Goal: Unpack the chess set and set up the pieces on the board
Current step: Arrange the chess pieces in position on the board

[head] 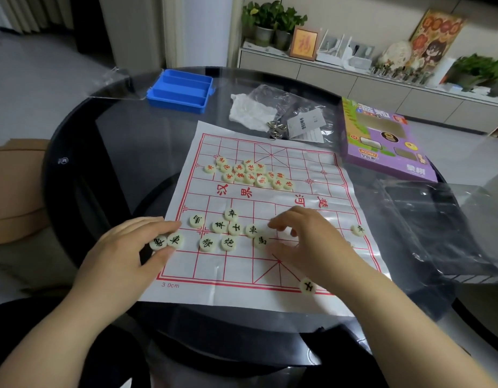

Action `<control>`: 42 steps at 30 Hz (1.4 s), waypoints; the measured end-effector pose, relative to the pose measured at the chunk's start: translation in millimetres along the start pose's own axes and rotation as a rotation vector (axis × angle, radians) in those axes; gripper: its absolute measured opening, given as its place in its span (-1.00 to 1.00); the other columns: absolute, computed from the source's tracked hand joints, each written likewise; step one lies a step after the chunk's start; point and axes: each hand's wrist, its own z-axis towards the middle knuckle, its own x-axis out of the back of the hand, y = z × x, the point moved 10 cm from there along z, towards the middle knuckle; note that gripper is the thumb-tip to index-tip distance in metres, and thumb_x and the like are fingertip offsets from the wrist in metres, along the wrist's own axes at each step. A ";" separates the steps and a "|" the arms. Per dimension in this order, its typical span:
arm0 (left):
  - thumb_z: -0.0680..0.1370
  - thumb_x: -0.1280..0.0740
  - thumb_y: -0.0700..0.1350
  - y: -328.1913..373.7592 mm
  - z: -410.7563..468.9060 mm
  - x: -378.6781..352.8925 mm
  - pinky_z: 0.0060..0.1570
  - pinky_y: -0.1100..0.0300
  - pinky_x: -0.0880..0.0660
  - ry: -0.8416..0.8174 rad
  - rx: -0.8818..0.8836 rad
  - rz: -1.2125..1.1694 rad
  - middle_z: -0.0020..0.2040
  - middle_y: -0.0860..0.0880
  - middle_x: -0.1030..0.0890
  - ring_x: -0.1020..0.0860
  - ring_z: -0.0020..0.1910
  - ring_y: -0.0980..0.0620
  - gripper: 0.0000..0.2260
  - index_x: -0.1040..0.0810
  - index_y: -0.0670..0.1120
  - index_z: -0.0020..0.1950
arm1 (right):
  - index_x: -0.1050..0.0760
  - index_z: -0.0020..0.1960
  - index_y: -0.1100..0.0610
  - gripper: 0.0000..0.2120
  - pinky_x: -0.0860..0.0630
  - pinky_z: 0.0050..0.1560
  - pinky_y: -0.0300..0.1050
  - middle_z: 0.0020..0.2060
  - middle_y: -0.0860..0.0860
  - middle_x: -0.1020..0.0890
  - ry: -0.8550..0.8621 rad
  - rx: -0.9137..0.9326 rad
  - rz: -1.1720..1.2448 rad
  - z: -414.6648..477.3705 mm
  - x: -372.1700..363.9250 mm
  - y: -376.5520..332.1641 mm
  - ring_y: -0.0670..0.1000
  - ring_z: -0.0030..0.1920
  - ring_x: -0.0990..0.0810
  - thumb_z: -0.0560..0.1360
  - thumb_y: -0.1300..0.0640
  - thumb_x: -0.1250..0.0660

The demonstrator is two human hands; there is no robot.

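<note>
With left hand (130, 245) pinching black piece (175, 240) at board (312, 163) edge; right hand (306, 239) curled over others, hold unclear; unpacked, red heap (250, 173) unsorted, placing barely begun

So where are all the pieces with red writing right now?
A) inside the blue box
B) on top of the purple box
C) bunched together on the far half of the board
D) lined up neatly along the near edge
C: the red-lettered pieces lie in a loose bunch on the far half of the board, while the black-lettered pieces are spread over the near half.
</note>
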 end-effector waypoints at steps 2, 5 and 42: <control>0.43 -0.38 -0.20 0.2 0.2 0.6 0.12 0.20 -0.27 0.003 -0.008 -0.001 0.02 0.20 -0.44 -0.37 0.08 0.18 -0.72 -0.58 -0.04 0.13 | -0.41 0.28 0.03 -0.64 -0.31 0.04 -0.30 0.17 -0.05 -0.46 -0.036 -0.030 -0.012 7.3 -11.7 -2.7 -0.06 0.14 -0.39 0.49 0.05 -0.29; 0.42 -0.39 -0.20 -0.4 1.0 0.1 0.14 0.21 -0.24 -0.001 -0.014 0.004 0.03 0.21 -0.42 -0.35 0.09 0.19 -0.71 -0.58 -0.05 0.13 | -0.43 0.24 0.04 -0.66 -0.28 -0.03 -0.30 0.12 -0.05 -0.46 -0.037 -0.023 -0.021 11.2 -18.1 -4.9 -0.05 0.15 -0.38 0.48 0.05 -0.31; 0.40 -0.44 -0.14 -6.4 3.1 5.9 0.04 0.40 -0.24 0.016 -0.119 -0.114 -0.17 0.29 -0.53 -0.29 -0.01 0.54 -0.65 -0.45 0.20 0.06 | -0.54 0.06 -0.01 -0.80 -0.33 -0.20 -0.52 -0.18 -0.32 -0.38 -0.159 0.143 -0.011 32.3 -3.0 -27.1 -0.30 -0.23 -0.36 0.46 0.18 -0.32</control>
